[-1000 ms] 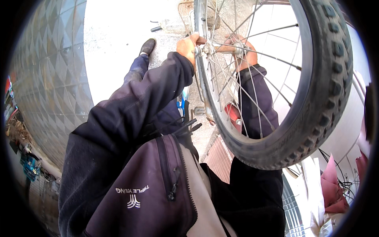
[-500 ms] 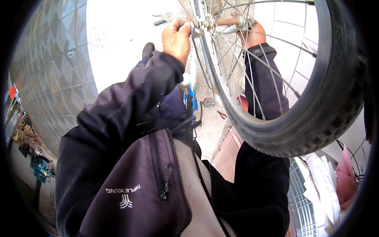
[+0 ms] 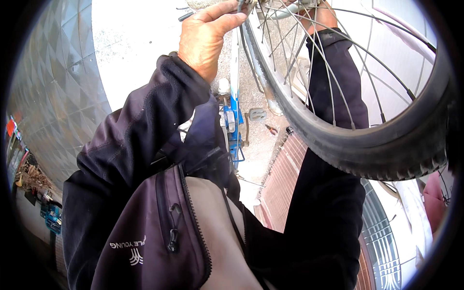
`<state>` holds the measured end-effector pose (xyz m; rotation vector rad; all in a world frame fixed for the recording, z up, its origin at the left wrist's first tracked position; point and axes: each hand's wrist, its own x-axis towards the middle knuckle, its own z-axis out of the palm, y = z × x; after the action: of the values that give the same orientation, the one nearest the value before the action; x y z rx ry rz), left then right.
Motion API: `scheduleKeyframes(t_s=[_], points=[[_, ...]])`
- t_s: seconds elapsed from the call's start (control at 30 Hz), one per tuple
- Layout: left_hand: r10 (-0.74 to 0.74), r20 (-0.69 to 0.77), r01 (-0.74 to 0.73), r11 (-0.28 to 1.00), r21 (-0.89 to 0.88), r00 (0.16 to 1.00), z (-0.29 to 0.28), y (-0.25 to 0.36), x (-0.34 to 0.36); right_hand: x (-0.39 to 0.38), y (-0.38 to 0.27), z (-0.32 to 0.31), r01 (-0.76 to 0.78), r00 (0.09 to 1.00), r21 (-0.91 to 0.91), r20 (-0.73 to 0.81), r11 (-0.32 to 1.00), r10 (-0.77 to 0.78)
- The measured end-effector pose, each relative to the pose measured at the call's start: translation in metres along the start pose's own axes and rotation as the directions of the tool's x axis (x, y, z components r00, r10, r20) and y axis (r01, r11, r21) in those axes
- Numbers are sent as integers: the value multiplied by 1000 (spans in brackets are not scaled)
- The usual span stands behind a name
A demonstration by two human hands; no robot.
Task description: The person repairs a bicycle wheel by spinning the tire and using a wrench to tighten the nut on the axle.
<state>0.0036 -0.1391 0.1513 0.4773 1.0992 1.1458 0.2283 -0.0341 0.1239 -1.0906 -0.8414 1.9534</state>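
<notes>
A bicycle wheel with a black knobbly tyre (image 3: pixel 367 154) and thin metal spokes (image 3: pixel 333 72) fills the upper right. My left hand (image 3: pixel 203 41) is at the top, its thumb and forefinger pinched on the axle end (image 3: pixel 241 7) beside the hub. My right hand (image 3: pixel 323 17) is behind the spokes on the hub's other side, close to a grey metal fork part (image 3: pixel 285 10); its fingers are mostly hidden. The hub is partly cut off by the upper edge. Below the left hand runs the blue and white bicycle frame (image 3: pixel 235 99).
On the ground by a pedal (image 3: pixel 257 114) lie pliers (image 3: pixel 271 129) with red handles. A ribbed brownish mat (image 3: pixel 285 169) is below them. Grey patterned metal panelling (image 3: pixel 53 87) stands at the left. Pink and white cloths (image 3: pixel 432 195) are at the lower right.
The wheel and both hands now sit higher in view, the hub partly leaving the upper edge. More of the blue frame and the pliers shows. The left hand still pinches at the axle end.
</notes>
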Motion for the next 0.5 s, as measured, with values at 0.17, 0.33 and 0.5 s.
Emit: scheduleKeyframes(t_s=[0.17, 0.33, 0.5], points=[[37, -44, -41, 996, -82, 998, 11, -4, -7, 1, -1, 5, 26, 997, -129, -64, 991, -34], [113, -62, -118, 990, -78, 992, 15, -6, -14, 8, 6, -17, 10, 1000, -119, 9, 993, -9], [99, -3, -99, 995, -30, 995, 9, -14, -10, 3, 7, -19, 3, 990, -134, -138, 991, -21]])
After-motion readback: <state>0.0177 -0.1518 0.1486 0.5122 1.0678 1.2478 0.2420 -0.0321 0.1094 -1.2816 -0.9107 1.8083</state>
